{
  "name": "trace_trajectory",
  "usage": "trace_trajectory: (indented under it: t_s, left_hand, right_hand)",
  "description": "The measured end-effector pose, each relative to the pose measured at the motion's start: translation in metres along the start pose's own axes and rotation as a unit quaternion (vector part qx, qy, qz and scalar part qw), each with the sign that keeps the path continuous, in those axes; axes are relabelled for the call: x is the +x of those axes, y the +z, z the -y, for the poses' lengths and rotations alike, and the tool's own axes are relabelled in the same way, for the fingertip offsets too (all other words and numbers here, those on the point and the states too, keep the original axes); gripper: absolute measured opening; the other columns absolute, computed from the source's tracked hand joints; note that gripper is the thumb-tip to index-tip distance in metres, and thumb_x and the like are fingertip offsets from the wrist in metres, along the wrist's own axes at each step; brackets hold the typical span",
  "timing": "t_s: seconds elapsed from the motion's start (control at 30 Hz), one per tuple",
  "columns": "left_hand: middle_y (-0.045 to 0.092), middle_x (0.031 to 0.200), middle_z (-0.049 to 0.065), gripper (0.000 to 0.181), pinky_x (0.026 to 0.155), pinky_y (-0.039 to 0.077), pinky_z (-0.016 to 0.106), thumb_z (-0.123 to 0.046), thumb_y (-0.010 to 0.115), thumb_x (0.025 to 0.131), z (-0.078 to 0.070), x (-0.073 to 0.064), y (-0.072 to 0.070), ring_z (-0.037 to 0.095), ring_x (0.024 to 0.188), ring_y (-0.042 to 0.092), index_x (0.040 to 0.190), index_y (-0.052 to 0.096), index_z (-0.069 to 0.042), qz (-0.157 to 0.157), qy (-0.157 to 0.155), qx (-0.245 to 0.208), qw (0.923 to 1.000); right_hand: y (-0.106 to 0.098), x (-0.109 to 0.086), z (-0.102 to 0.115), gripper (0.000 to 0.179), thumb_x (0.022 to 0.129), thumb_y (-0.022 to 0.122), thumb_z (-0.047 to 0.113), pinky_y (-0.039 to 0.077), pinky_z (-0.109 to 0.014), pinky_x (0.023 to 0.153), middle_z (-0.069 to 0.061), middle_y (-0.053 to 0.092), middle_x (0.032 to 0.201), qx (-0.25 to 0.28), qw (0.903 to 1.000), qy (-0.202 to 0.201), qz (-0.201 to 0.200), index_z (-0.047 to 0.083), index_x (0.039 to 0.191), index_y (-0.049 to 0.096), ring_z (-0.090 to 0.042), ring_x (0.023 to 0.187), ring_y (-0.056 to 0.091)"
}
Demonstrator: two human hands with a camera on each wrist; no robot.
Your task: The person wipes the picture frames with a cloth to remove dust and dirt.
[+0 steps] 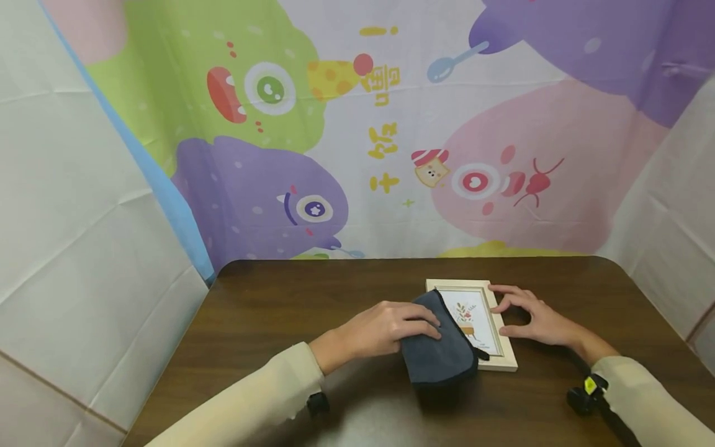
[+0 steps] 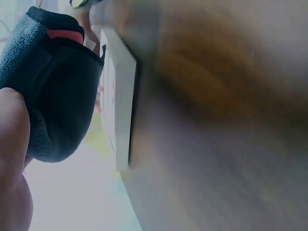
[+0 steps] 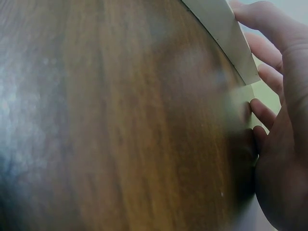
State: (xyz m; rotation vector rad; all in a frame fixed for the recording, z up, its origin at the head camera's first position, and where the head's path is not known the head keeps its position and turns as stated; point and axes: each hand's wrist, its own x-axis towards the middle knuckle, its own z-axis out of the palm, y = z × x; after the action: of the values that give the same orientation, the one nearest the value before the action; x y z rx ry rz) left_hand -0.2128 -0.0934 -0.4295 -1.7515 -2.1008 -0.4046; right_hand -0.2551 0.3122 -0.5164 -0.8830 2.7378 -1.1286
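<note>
A picture frame (image 1: 508,357) with a pale wooden border lies face up on the table, a plant drawing (image 1: 468,318) behind its front. My left hand (image 1: 385,326) grips a folded dark grey plush cloth (image 1: 438,347) with black edging, which covers the frame's left part in the head view. In the left wrist view the cloth (image 2: 67,96) hangs beside the frame's face, with a red patch showing in its fold; whether it touches the frame I cannot tell. My right hand (image 1: 539,320) rests its fingertips and thumb along the frame's right border, fingers spread and slightly bent.
The brown wooden table (image 1: 268,298) has rounded far corners. Behind it hangs a curtain (image 1: 385,230) with cartoon monsters, and pale panels (image 1: 84,261) stand on both sides. Dark wrist cameras (image 1: 318,403) sit at both cuffs.
</note>
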Motion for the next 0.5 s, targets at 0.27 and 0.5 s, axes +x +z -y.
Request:
trace_trajectory:
  t_s: [0.27, 0.5]
  left_hand:
    - [0.081, 0.133, 0.006, 0.033, 0.111, 0.063, 0.03, 0.003, 0.08, 0.1, 0.022, -0.003, -0.002, 0.022, 0.128, 0.079, 0.127, 0.081, -0.015, -0.014, -0.069, -0.019, 0.9973]
    - [0.082, 0.131, 0.006, 0.032, 0.11, 0.065, 0.035, 0.002, 0.08, 0.1, 0.045, 0.003, -0.001, 0.023, 0.125, 0.08, 0.127, 0.081, -0.014, -0.004, -0.108, 0.004, 0.9941]
  right_hand:
    - [0.0, 0.0, 0.001, 0.031, 0.088, 0.095, 0.019, 0.034, -0.078, 0.107, -0.027, 0.052, 0.168, -0.001, 1.0, -0.005, -0.002, 0.029, 0.108, 0.074, -0.052, 0.148, 0.042]
    - [0.0, -0.001, 0.001, 0.03, 0.089, 0.095, 0.02, 0.033, -0.079, 0.107, -0.027, 0.051, 0.168, 0.003, 1.0, 0.0, 0.0, 0.029, 0.109, 0.073, -0.054, 0.148, 0.041]
